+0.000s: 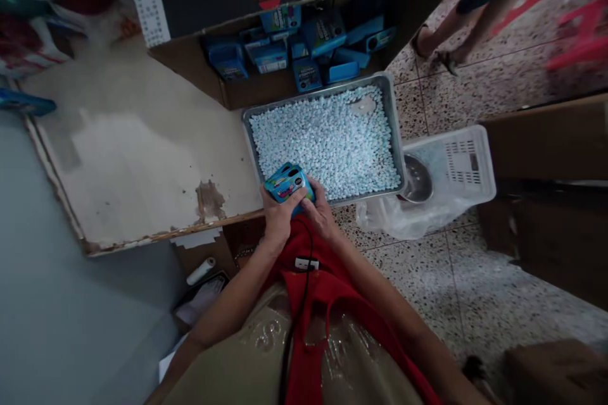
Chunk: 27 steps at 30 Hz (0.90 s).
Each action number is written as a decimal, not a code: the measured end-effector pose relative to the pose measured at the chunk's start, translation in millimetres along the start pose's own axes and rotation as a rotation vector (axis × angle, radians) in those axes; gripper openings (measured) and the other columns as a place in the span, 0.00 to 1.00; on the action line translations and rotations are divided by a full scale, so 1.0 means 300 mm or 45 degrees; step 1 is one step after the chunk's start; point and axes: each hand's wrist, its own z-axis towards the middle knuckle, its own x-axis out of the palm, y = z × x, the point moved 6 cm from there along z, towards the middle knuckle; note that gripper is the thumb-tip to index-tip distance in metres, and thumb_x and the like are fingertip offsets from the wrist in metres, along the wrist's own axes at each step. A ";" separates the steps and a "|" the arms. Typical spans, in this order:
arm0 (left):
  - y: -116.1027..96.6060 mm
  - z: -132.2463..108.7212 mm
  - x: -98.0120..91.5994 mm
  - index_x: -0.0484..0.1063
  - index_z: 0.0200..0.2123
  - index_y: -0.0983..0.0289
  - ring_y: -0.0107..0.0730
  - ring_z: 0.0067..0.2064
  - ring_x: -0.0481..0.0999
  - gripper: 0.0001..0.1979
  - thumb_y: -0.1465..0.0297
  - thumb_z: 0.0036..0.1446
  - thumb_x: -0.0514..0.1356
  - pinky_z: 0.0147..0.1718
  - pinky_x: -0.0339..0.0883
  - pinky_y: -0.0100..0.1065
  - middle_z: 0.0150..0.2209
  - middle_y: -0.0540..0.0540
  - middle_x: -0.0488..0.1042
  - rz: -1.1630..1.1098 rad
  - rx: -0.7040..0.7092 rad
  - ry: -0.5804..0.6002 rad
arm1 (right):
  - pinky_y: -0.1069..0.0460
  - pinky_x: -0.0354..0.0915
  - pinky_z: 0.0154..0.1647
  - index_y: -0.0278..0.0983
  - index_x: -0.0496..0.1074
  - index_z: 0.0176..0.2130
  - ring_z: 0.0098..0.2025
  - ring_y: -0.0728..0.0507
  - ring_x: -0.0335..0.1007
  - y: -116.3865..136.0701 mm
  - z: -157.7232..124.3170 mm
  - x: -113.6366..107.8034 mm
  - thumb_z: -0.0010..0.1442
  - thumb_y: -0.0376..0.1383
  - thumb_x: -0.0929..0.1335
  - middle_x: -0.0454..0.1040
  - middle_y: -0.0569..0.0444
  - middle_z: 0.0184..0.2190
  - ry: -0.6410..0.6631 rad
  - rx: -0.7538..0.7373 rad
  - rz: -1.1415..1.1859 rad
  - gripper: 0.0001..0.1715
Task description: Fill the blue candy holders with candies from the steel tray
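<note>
Both of my hands meet at the near edge of a metal tray (398,139) filled with small pale-blue and white pellets (323,139). Between them is a blue printed carton (284,185), with dark round marks on its upper side; it may be more than one carton stacked together. My left hand (277,215) grips it from the left, thumb laid across the front. My right hand (322,212) closes on its right side and lower corner, its fingertips partly hidden. A pale round patch (365,105) shows among the pellets at the tray's far right.
Behind the tray, an open cardboard box (232,96) holds several blue cartons (272,54). A worn white table (128,158) extends left. At right are a metal bowl (418,178) and white plastic basket (484,171). A person's legs (434,35) stand at upper right.
</note>
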 end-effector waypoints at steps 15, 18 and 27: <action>-0.143 0.408 -0.109 0.69 0.53 0.57 0.45 0.49 0.79 0.47 0.54 0.30 0.85 0.53 0.74 0.42 0.48 0.52 0.77 0.632 0.522 0.302 | 0.28 0.53 0.76 0.39 0.68 0.65 0.71 0.31 0.62 -0.143 0.458 -0.433 0.58 0.61 0.76 0.69 0.38 0.65 -1.033 -0.068 -0.797 0.47; -0.137 0.447 -0.048 0.70 0.54 0.58 0.47 0.52 0.78 0.43 0.56 0.35 0.83 0.56 0.71 0.44 0.51 0.55 0.77 0.773 0.619 0.301 | 0.29 0.50 0.78 0.41 0.70 0.62 0.73 0.32 0.60 -0.176 0.477 -0.364 0.53 0.58 0.79 0.69 0.39 0.65 -1.015 -0.030 -0.572 0.46; -0.176 0.451 0.053 0.73 0.52 0.60 0.53 0.57 0.76 0.33 0.71 0.41 0.77 0.58 0.71 0.47 0.53 0.60 0.76 1.080 0.775 0.513 | 0.33 0.78 0.56 0.44 0.75 0.39 0.58 0.33 0.79 -0.243 0.533 -0.262 0.56 0.63 0.69 0.81 0.51 0.40 -0.764 0.329 0.693 0.28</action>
